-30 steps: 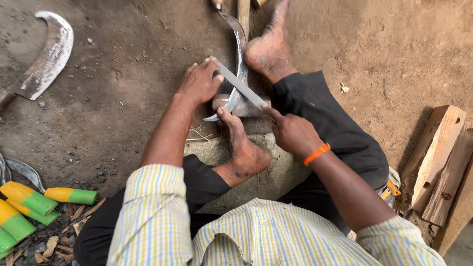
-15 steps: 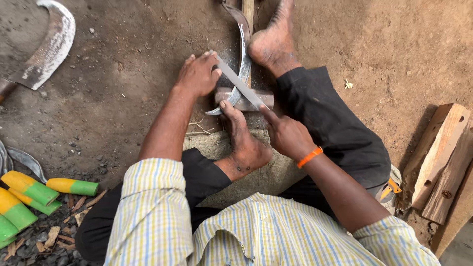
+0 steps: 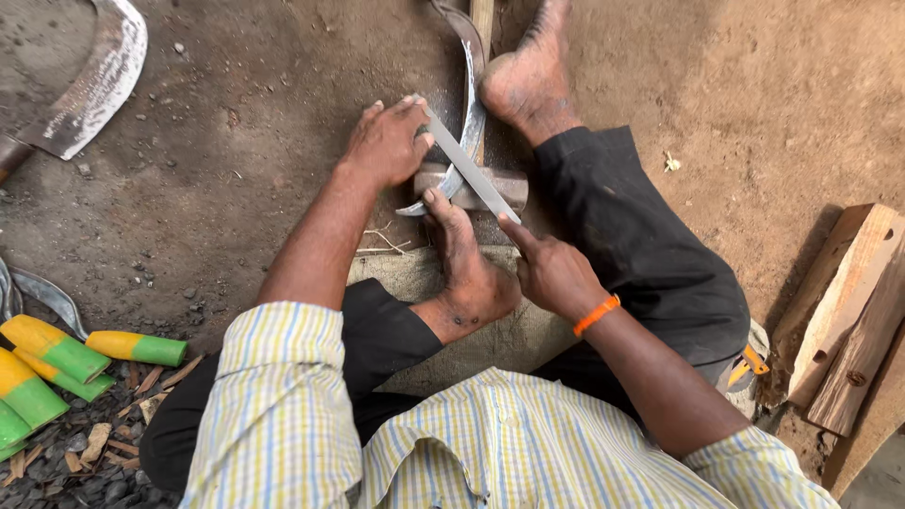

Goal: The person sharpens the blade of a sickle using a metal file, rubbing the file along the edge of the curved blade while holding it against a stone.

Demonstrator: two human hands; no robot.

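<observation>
Both hands' fingers grip a flat file (image 3: 468, 165) laid across the curved sickle blade (image 3: 468, 132), feet crowding it.

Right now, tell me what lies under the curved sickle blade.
The sickle blade rests on a small block, pinned by both feet. The file crosses on top. The blade's far end is cut off by the frame.

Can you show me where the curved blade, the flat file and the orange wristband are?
curved blade (image 3: 471, 118): head view, mid-blade.
flat file (image 3: 468, 168): head view, middle of the bar.
orange wristband (image 3: 596, 315): head view, top of the band.
</observation>
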